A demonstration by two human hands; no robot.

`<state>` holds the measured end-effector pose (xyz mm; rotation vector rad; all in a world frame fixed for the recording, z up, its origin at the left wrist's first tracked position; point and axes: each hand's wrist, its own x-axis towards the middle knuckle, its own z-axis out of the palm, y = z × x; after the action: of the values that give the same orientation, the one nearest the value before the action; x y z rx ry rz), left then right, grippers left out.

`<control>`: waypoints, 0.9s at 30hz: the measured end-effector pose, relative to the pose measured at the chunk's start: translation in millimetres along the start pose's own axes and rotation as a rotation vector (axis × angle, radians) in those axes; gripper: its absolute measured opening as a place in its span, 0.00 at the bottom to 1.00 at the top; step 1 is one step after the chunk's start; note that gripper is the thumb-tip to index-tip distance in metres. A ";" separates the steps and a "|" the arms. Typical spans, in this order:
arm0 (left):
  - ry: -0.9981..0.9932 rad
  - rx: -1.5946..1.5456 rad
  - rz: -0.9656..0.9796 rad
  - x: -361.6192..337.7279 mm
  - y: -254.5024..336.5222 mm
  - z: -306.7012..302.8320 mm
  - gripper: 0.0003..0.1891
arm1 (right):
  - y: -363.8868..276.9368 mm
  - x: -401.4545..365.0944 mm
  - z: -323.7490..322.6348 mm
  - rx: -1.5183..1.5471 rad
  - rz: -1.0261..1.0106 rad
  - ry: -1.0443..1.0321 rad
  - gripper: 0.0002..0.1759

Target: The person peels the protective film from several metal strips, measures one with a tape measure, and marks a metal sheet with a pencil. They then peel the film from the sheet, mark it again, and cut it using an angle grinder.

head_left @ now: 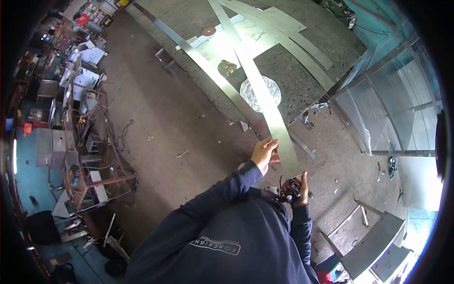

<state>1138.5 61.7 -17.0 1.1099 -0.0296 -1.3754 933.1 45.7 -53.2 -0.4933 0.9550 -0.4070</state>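
Note:
A long, flat strip of sheet metal (285, 154) runs from in front of my body up over the worktable. My left hand (266, 154) is closed on its left edge, a little above the near end. At that near end is my right hand (301, 189), its thumb pointing up beside the strip's corner. Its fingers are closed around a dark, irregular object (290, 189) whose kind I cannot tell. Under the strip, a round, shiny clear item (273, 88) lies on the table, partly covered by it.
On the dark worktable (283, 61) lie metal sheets (255, 38), more strips (305, 57), a brown disc (208, 31) and a black-and-yellow item (227, 68). Cluttered benches (71, 137) stand left, with cables on the floor. Framed panels (392, 99) and a metal-topped stand (373, 244) are right.

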 end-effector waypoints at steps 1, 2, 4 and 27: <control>-0.021 -0.021 0.018 -4.4 6.0 -1.5 0.10 | -3.8 1.0 0.1 -0.008 -0.005 -0.005 0.41; -0.022 -0.026 0.022 -5.3 9.2 -6.3 0.10 | -7.6 1.1 -3.9 -0.050 -0.037 -0.136 0.42; -0.058 0.044 0.060 -7.2 16.2 -15.5 0.12 | -15.3 -6.8 4.0 -0.104 -0.083 -0.320 0.42; 0.132 0.503 1.735 -65.7 287.1 97.3 0.13 | -306.4 -39.4 327.7 -0.983 -1.943 0.062 0.22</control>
<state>1277.3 -1.8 253.0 1.0159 -1.0285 0.3014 1156.1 -112.2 304.8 -2.3104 0.3567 -1.6776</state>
